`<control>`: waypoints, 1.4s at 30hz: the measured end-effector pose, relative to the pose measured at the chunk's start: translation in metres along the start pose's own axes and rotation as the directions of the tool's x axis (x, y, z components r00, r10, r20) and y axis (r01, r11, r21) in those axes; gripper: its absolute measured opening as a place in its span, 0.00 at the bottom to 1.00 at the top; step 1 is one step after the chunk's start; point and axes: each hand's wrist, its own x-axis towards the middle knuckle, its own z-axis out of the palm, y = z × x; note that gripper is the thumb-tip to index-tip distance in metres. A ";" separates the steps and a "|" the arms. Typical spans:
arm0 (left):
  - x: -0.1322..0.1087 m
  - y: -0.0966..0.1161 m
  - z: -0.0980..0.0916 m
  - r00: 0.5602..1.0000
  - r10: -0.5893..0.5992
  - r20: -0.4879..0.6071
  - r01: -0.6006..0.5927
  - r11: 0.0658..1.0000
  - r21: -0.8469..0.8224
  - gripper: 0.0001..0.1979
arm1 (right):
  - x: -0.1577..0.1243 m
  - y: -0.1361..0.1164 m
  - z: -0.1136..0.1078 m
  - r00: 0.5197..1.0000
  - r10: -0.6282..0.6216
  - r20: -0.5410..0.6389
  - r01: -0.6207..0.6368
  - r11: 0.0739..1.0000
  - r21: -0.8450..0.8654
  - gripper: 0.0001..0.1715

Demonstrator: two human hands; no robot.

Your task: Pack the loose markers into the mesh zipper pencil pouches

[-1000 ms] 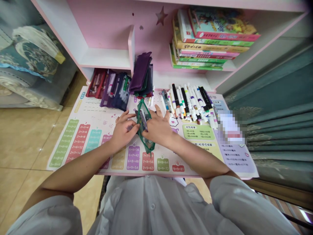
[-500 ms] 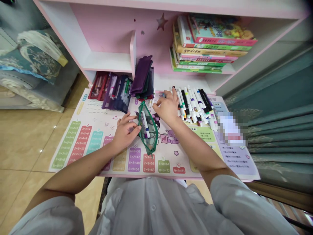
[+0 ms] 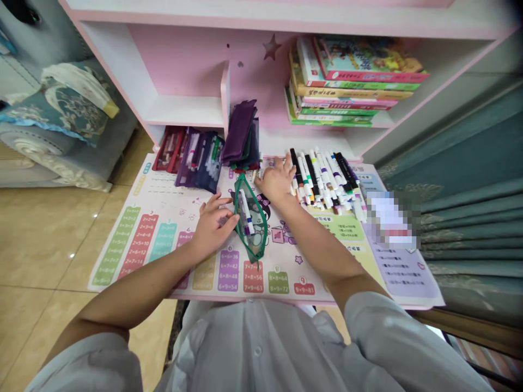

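Steadying green mesh pencil pouch (image 3: 250,218) w/ left hand (image 3: 213,227), fingers spread, pressing its edge flat; right hand (image 3: 278,178) at marker pile (image 3: 322,182), fingers bunched, grip unclear.

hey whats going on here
A person is sitting at a pink desk, working with bare hands. Their left hand rests against a green mesh pouch with a few marker pens inside, lying on a times-table desk mat. Their right hand is at the edge of a heap of marker pens. Other filled pencil pouches lie along the back of the mat, below a stack of books.
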 end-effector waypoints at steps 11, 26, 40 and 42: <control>0.001 -0.001 0.001 1.000 0.014 -0.009 -0.014 1.000 -0.017 0.12 | -0.006 0.004 -0.017 0.995 0.000 0.099 0.002 1.000 -0.019 0.25; 0.001 0.002 0.000 1.000 -0.001 -0.002 0.001 1.000 -0.002 0.13 | -0.082 -0.024 -0.122 0.876 -0.307 0.371 0.306 0.950 0.063 0.16; 0.002 0.002 -0.001 1.000 -0.004 0.010 0.004 1.000 0.016 0.13 | -0.091 -0.049 -0.098 0.819 -0.232 0.525 0.344 0.931 -0.125 0.26; 0.002 0.002 -0.001 1.000 -0.001 0.011 0.001 1.000 0.016 0.13 | -0.089 -0.050 -0.092 0.809 -0.202 0.552 0.328 0.934 -0.139 0.28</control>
